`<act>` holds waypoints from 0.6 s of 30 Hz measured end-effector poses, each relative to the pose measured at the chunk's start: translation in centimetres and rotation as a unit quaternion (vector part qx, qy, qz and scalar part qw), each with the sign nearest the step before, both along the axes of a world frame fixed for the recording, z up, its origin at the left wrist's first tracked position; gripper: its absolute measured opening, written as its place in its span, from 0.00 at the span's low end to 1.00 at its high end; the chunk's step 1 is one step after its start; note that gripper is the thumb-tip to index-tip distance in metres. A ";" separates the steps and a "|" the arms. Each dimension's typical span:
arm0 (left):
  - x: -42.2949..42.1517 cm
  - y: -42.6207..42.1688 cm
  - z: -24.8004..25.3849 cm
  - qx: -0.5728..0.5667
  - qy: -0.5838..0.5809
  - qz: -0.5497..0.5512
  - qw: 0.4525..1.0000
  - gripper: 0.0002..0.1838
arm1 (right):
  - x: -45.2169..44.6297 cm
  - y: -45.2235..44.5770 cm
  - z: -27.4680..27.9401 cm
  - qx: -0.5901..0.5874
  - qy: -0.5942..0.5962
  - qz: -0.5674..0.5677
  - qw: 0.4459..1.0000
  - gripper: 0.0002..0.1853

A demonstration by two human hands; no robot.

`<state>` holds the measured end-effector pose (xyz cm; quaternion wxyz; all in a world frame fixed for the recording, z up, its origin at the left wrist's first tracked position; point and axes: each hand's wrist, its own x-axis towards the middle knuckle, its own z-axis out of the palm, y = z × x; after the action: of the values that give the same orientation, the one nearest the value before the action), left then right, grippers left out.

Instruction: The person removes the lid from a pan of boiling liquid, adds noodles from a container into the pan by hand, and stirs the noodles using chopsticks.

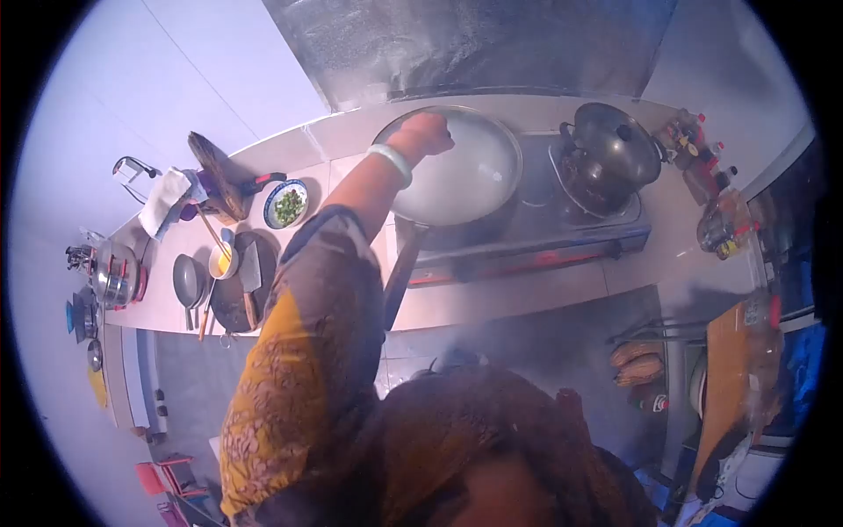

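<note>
My left hand [423, 133] is closed over the centre-top of a pale, steamed-up pan lid [461, 180]. Its knob is hidden under my fingers. The lid lies over a pan on the left side of the stove, and the pan's long dark handle [402, 277] points toward me. A light bangle [392, 164] circles my left wrist. My right hand is out of sight.
On the stove's right sits a dark pot with a lid [617, 145]. Leftward on the counter are a bowl of chopped greens [286, 204], a cleaver [251, 272] on a round board, a yellow-filled bowl [223, 261] and a small pan [189, 279]. Bottles [702, 167] stand far right.
</note>
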<state>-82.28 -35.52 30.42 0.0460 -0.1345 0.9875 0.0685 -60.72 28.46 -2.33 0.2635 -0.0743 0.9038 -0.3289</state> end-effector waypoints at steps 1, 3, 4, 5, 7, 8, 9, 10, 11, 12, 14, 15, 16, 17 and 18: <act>0.0 -0.1 -0.2 0.003 -0.003 0.000 1.000 0.21 | 0.5 -0.4 -0.9 -0.047 -0.088 -0.108 0.989 0.14; 0.1 -0.5 -0.7 0.011 0.017 -0.010 1.000 0.19 | 1.0 2.2 -8.2 -0.026 -0.101 -0.072 0.992 0.15; 0.0 -0.6 -1.3 0.019 0.023 -0.006 1.000 0.19 | 1.2 5.0 -14.5 0.058 -0.001 0.088 0.994 0.15; -0.1 -0.8 -1.7 0.026 0.032 -0.001 0.999 0.20 | 1.3 7.3 -19.8 0.117 0.113 0.207 0.965 0.16; 0.5 0.3 -0.7 0.025 0.022 0.030 0.999 0.21 | 3.9 6.8 -21.4 0.089 0.079 0.153 0.981 0.15; 0.9 0.0 -0.8 0.033 0.039 0.013 0.999 0.21 | 5.9 6.6 -22.4 0.061 0.054 0.105 0.991 0.15; 1.2 -0.3 -0.7 0.044 0.056 -0.002 0.997 0.22 | 7.4 6.8 -24.7 -0.017 0.024 0.034 0.999 0.15; 1.6 -0.6 -0.6 0.046 0.064 -0.002 0.997 0.23 | 9.1 7.4 -27.6 -0.151 -0.027 -0.060 0.986 0.14; 2.1 -0.8 -0.4 0.044 0.066 -0.006 0.997 0.23 | 11.7 7.1 -30.1 -0.468 -0.119 -0.237 0.843 0.14; 1.8 -1.0 0.3 0.038 0.073 -0.015 0.997 0.24 | 11.3 6.4 -28.1 -0.168 -0.049 -0.082 0.981 0.14; 1.6 -2.4 1.1 0.034 0.111 -0.042 0.992 0.24 | 11.5 2.4 -21.5 0.049 -0.012 0.040 0.998 0.14; 1.7 -3.0 2.5 0.032 0.129 -0.056 0.990 0.24 | 11.7 1.2 -20.3 0.056 -0.014 0.041 0.998 0.14; 1.9 -3.8 3.6 0.056 0.149 -0.063 0.985 0.25 | 12.1 0.3 -19.5 0.063 -0.018 0.041 0.997 0.14; 2.3 -4.5 4.5 0.080 0.168 -0.067 0.980 0.25 | 12.5 -0.7 -18.7 0.067 -0.022 0.040 0.997 0.14; 2.5 -5.1 5.2 0.117 0.176 -0.047 0.976 0.26 | 12.8 -1.9 -17.4 0.067 -0.029 0.038 0.997 0.14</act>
<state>-79.78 -40.67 35.58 -0.1099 -0.0674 0.9705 0.2039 -47.96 26.60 -19.73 0.3059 -0.0811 0.9126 -0.2590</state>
